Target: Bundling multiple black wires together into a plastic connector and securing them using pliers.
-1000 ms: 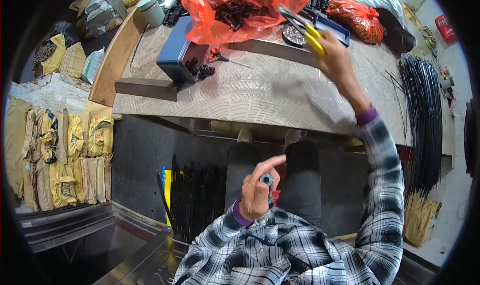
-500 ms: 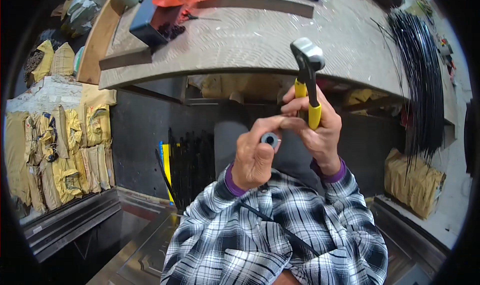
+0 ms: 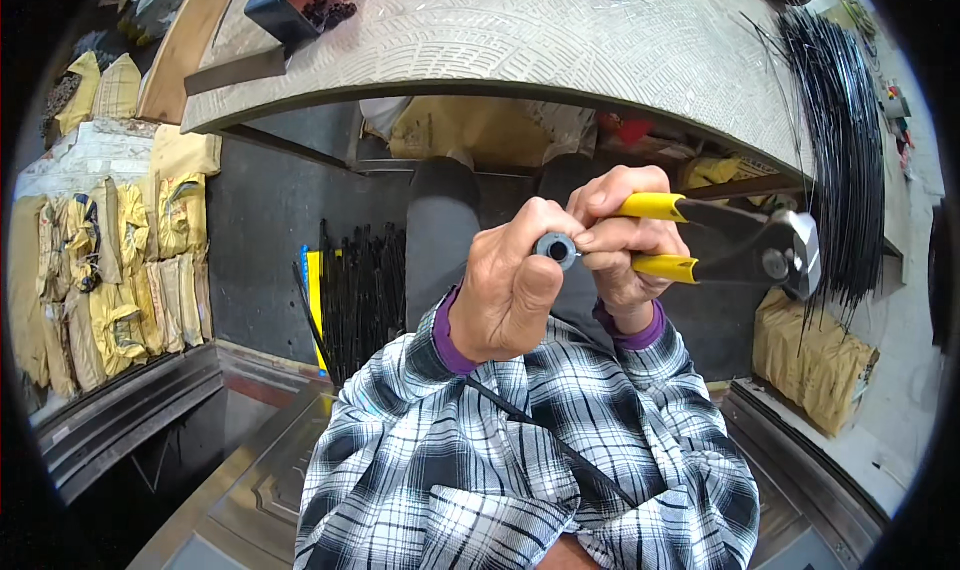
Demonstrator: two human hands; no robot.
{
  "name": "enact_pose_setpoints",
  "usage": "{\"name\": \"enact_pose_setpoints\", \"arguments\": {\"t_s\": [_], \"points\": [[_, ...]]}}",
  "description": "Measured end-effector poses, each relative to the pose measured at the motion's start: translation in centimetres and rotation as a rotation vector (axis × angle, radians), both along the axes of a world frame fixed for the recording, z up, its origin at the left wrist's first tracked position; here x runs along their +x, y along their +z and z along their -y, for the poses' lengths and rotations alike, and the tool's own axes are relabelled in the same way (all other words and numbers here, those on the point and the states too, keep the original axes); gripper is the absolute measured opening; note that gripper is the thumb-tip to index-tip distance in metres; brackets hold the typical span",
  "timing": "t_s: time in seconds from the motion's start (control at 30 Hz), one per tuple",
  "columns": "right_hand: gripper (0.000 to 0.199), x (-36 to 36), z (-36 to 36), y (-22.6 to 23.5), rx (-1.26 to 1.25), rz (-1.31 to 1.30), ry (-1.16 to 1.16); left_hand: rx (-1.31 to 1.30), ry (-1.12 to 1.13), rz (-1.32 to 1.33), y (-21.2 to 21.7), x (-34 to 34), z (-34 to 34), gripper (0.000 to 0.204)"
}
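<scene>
My left hand (image 3: 500,295) is closed round a small grey cylinder (image 3: 548,242). Its round end, with a dark hole in the middle, faces up between finger and thumb; the rest is hidden by the hand. Yellow-handled end-cutting pincers (image 3: 768,255) lie sideways in my right hand (image 3: 630,235), their metal head pointing right. The handles stand apart, with fingers between them. My right fingertips meet the left ones beside the cylinder's end, and something tiny and bright shows there, too small to name.
Beyond my hands stands a worktable (image 3: 480,55) with a blue box (image 3: 280,10) at its left. Long black strands (image 3: 840,160) hang over its right edge. Wrapped packets (image 3: 130,270) are stacked at left. Black rods (image 3: 365,290) stand beside my leg, and a wrapped bundle (image 3: 815,360) lies at right.
The pincers have swung from upright to pointing right, and their handles lie across my right fingers. My left hand still holds the cylinder, slightly further right. The view has shifted a little.
</scene>
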State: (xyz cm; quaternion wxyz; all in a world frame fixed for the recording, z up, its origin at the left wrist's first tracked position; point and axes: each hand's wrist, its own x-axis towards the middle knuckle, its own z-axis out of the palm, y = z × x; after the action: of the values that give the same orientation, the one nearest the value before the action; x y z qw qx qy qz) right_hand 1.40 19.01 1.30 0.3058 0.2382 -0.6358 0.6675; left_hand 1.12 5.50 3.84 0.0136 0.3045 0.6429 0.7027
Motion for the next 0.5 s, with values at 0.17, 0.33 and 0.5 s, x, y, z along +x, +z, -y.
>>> {"name": "enact_pose_setpoints", "arguments": {"t_s": [0.17,0.33,0.5], "points": [[0.026,-0.1,-0.5,0.9,0.181,-0.052,-0.045,0.029,0.05,0.023,-0.2,0.3,-0.2,0.048],[0.029,-0.4,-0.3,1.0,0.171,-0.067,-0.001,0.008,0.061,-0.01,-0.1,0.3,-0.1,0.048],[0.028,-0.1,1.2,1.0,-0.013,0.016,0.043,0.012,0.073,0.009,-0.3,0.5,0.3,0.049]]}}
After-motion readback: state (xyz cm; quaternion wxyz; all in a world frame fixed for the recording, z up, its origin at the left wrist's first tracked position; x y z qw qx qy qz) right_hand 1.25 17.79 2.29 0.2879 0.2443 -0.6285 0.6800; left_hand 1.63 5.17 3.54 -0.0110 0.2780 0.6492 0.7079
